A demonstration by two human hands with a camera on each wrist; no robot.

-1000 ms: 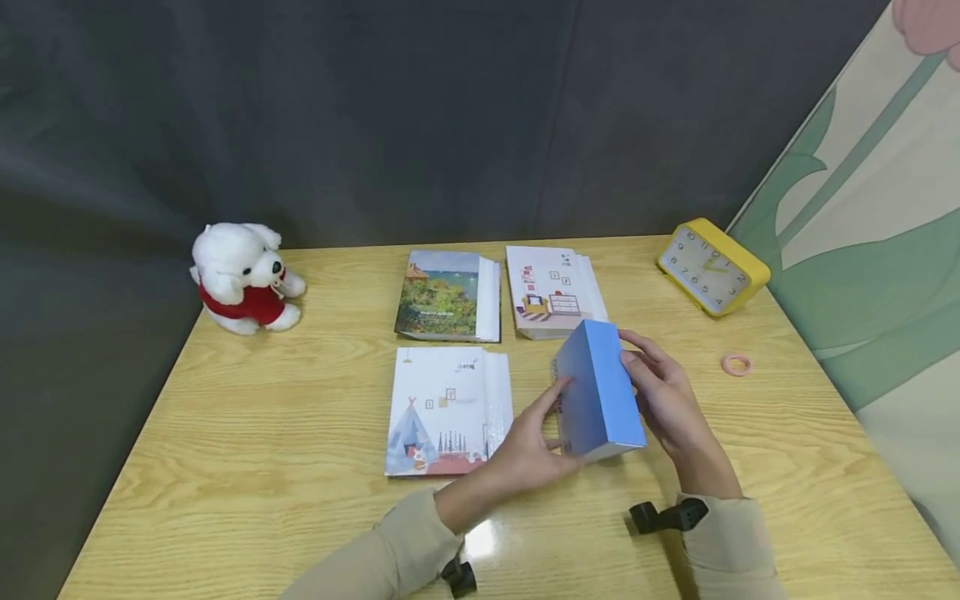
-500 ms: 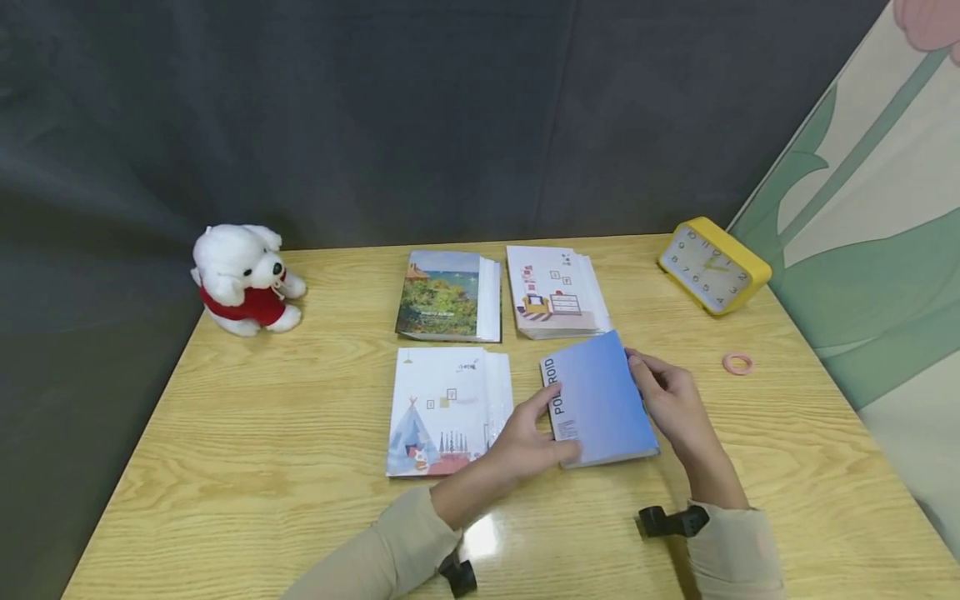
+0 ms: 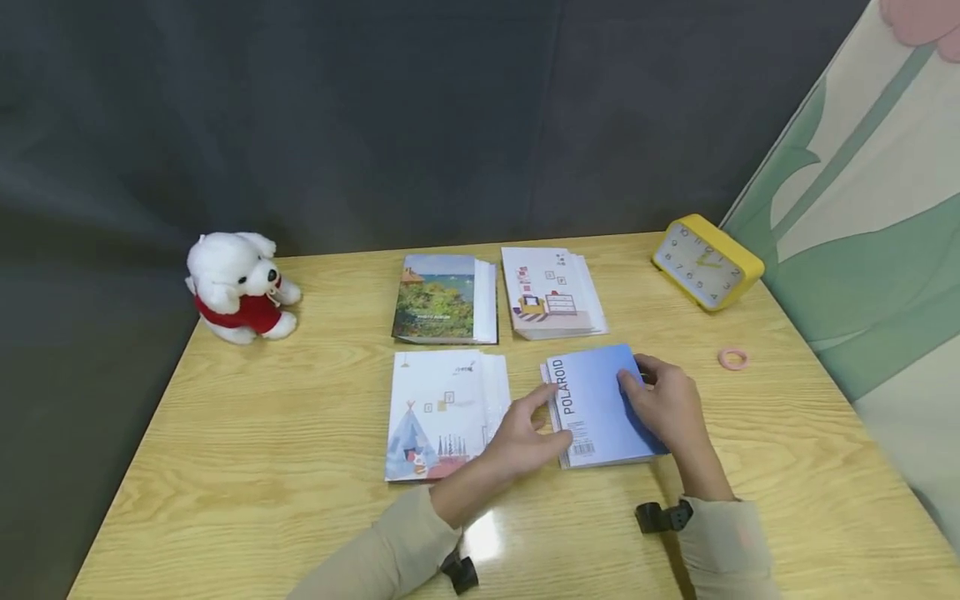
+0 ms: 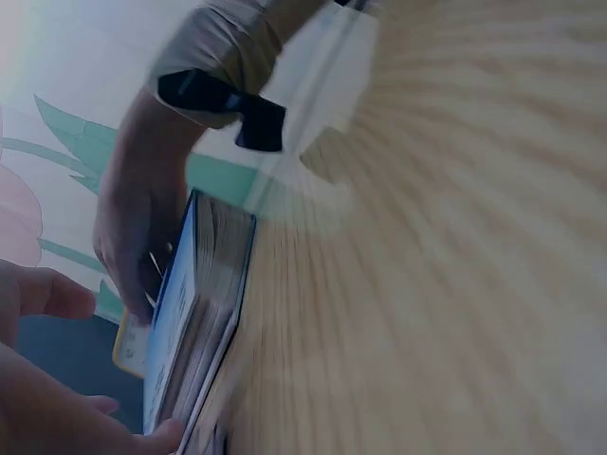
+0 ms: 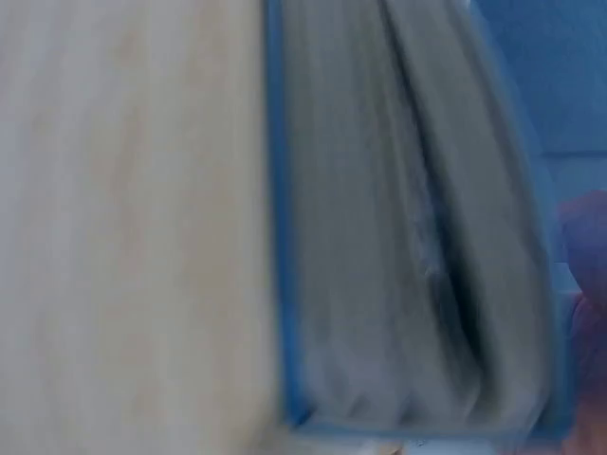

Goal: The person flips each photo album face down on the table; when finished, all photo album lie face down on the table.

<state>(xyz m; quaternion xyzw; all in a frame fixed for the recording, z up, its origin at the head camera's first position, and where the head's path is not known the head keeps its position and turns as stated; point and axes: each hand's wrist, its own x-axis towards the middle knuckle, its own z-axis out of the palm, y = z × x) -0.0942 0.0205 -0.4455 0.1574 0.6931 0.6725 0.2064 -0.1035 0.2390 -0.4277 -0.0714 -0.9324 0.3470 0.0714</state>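
A blue photo album (image 3: 603, 404) marked POLAROID lies front right on the table, slightly turned. My right hand (image 3: 666, 407) holds its right side, thumb on the cover and fingers down along the edge. At the album's left edge, my left hand (image 3: 528, 435) has thumb and fingers spread, with fingertips right at the page side. In the left wrist view a fingertip meets the edge of the pages (image 4: 199, 351). Blurred grey pages (image 5: 370, 218) between blue covers fill the right wrist view, with a gap between some of them.
A white album with a tent picture (image 3: 435, 417) lies left of the blue one. Behind are a landscape album (image 3: 438, 300) and a white furniture-print album (image 3: 543, 292). A plush dog (image 3: 240, 287) sits far left; a yellow clock (image 3: 708, 262) and pink ring (image 3: 732, 359) are right.
The blue album has tipped from standing on edge to lying flat, cover up. My right thumb has moved onto its cover, while my left hand stays at the left edge.
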